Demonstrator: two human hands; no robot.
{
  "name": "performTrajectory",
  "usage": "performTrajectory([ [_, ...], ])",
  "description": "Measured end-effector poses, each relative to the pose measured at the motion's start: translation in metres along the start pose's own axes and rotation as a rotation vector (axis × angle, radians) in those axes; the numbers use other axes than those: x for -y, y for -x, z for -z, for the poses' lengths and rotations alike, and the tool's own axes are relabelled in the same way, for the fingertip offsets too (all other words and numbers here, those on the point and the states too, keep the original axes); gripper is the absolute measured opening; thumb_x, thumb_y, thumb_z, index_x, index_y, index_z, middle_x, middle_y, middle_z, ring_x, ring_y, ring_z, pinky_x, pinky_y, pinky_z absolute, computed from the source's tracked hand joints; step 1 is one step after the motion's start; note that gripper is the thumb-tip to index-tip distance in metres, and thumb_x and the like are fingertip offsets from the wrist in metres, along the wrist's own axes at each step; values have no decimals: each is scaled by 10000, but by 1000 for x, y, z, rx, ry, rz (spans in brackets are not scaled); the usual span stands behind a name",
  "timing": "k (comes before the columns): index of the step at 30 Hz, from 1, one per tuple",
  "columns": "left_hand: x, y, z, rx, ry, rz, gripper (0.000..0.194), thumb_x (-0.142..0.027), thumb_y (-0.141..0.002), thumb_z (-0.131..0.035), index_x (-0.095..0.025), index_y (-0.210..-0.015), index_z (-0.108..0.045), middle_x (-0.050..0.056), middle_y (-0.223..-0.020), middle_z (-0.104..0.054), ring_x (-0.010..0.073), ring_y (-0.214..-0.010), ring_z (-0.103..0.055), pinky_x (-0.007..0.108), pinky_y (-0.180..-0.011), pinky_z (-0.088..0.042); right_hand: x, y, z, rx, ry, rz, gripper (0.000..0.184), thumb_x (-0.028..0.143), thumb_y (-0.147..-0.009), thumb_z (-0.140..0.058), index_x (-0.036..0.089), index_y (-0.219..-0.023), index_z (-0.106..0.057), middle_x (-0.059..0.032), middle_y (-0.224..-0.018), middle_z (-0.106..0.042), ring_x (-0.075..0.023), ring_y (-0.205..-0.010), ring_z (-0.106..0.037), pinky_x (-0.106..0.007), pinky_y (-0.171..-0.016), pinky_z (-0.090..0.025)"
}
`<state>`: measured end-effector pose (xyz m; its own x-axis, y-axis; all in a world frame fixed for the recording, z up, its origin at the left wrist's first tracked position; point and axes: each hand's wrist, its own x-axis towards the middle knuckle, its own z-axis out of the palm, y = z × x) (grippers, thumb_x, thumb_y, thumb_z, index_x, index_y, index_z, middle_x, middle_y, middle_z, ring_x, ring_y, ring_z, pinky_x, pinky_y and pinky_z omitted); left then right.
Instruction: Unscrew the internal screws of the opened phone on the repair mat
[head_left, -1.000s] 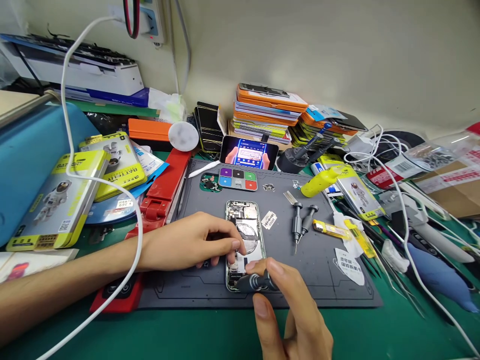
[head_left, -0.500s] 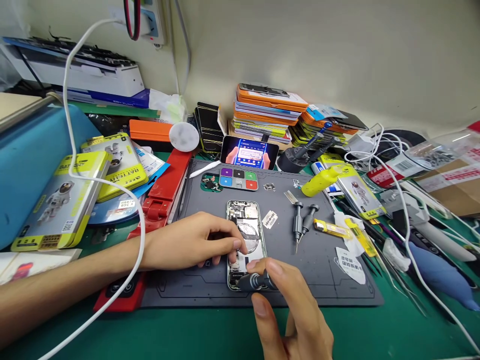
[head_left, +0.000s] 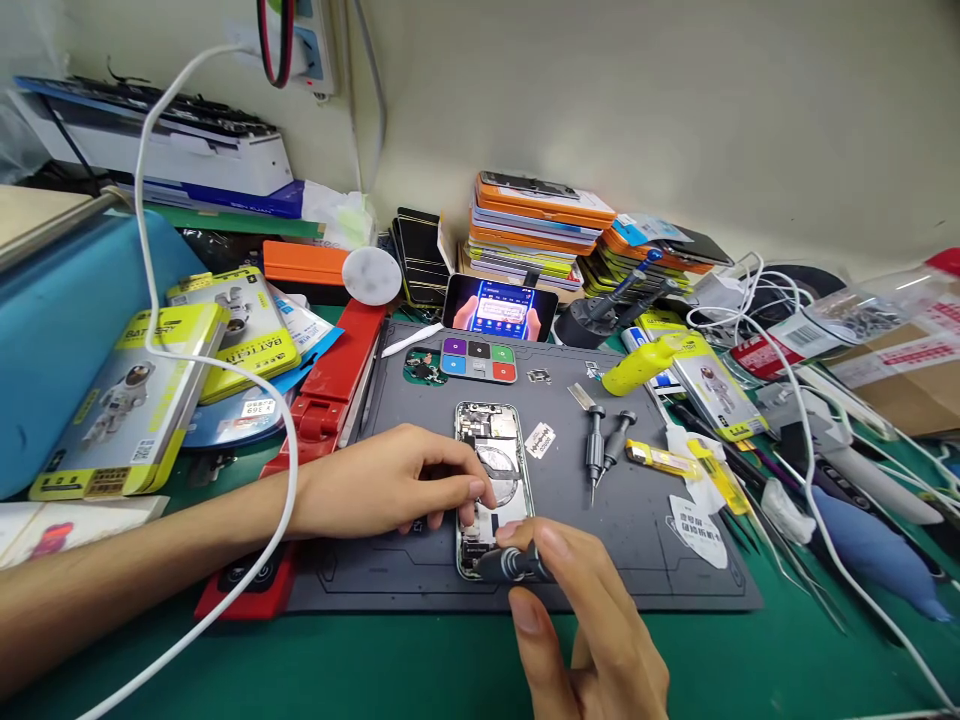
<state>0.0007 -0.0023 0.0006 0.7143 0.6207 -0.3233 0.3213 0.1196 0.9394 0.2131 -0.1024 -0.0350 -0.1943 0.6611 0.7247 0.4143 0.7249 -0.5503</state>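
Left fingers: thumb and forefinger [head_left: 469, 488] of the left hand [head_left: 382, 485] near each other, bent over the middle of the opened phone [head_left: 506, 475]; whether they pinch anything, cannot tell.
Right fingers: right hand [head_left: 607, 620] has fingers bent at the dark screwdriver [head_left: 510, 565], touching it; thumb stands apart. Whether the tool is clamped, cannot tell.
Phone: on the grey mat [head_left: 637, 530], inner parts facing up, screwdriver over its lower end. Mat rests on the green counter [head_left: 360, 660].
Beside phone: a razor blade [head_left: 539, 440] near its right edge; two more screwdrivers [head_left: 595, 445] [head_left: 618, 440] farther right.
Risk, slip: with the thumb off the tool, the screwdriver could tilt or skid; probable damage to a screw head or nearby parts.
Risk, shift: the phone looks loose on the mat; uneven pressure from either hand might turn it.
Risk, cable: white cable [head_left: 289, 490] crosses over the left forearm; a snag could jog that hand.
Risk, blade: a sideways reach could bring skin against its edge.
Hidden: screwdriver tip and its contact point, behind handle and fingers; part of the phone's left side, under the left hand.
Cut off: right wrist, at the lower edge of view.
Hard to read: tiny screws and connectors inside the phone; too small to tell apart.
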Motion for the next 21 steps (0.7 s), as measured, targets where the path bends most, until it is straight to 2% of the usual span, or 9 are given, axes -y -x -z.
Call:
performTrajectory([
  [5,-1,0,1,8,10,-9,297,-384,-1089,-593,-154,-1130,-776,29,-973,-785,113,-731,-620,175,-584,-503,1,1,0,-6,20,20,768,-116,-897,-591,149,-1614,-510,-103,-1257,-725,-200,-1198,-716,-350,-939,-673],
  [14,-1,0,2,5,-16,-20,283,-383,-1070,-612,-155,-1103,-777,27,-953,-784,117,-721,-626,184,-601,-499,-2,2,2,70,23,21,806,-110,-906,-604,154,-1651,-446,-115,-1321,-724,-195,-1243,-716,-363,-1026,-654],
  [18,0,0,3,9,-20,-28,302,-409,-1064,-626,-153,-1105,-780,36,-983,-793,122,-730,-631,187,-596,-500,-1,7,-2,64,60,-6,814,-75,-926,-627,170,-1671,-412,-125,-1287,-751,-226,-1247,-746,-388,-989,-683],
  [21,1,-1,3,8,-23,-25,295,-391,-1077,-606,-164,-1139,-783,30,-967,-793,117,-721,-630,185,-608,-505,-2,12,-3,70,88,3,861,-64,-917,-679,178,-1687,-376,-135,-1248,-775,-234,-1161,-791,-397,-943,-710],
])
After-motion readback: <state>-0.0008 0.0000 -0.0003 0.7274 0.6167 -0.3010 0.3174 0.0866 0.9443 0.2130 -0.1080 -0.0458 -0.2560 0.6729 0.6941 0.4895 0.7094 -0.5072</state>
